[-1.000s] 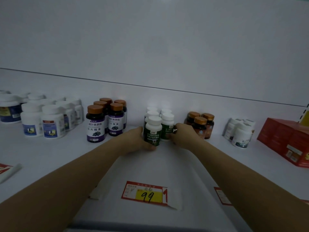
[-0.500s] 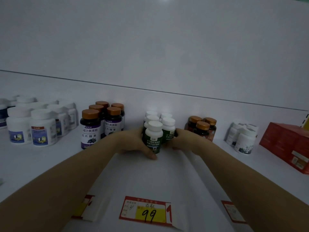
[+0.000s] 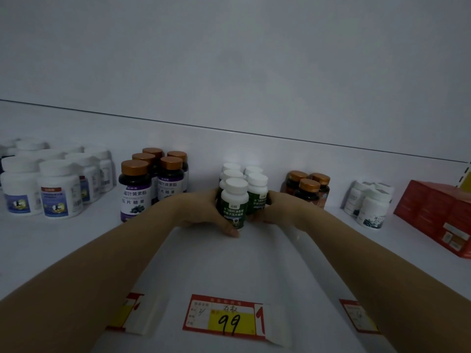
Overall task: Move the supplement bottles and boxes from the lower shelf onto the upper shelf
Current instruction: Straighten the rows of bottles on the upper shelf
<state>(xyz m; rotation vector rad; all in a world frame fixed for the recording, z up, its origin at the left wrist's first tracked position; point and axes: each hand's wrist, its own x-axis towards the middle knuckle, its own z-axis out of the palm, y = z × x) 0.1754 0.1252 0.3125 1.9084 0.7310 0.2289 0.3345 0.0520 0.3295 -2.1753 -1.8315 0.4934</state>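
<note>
A cluster of green-labelled bottles with white caps [image 3: 235, 200] stands on the white shelf [image 3: 216, 263] in the middle. My left hand [image 3: 204, 212] cups the cluster's left side, its thumb curled round the base of the front bottle. On the right side, my right hand [image 3: 274, 210] wraps the right-hand bottle [image 3: 257, 194]. The fingers of both hands are partly hidden behind the bottles.
To the left stand dark bottles with copper caps [image 3: 150, 182] and several white bottles [image 3: 53, 184]. To the right are small amber bottles [image 3: 307, 189], white bottles [image 3: 370, 203] and red boxes [image 3: 438, 212]. A "99" price tag [image 3: 226, 318] sits at the shelf's front edge.
The view has drifted slightly, with the shelf items lower in frame. Both hands stay round the green-labelled cluster, and the left thumb has slid under the front bottle.
</note>
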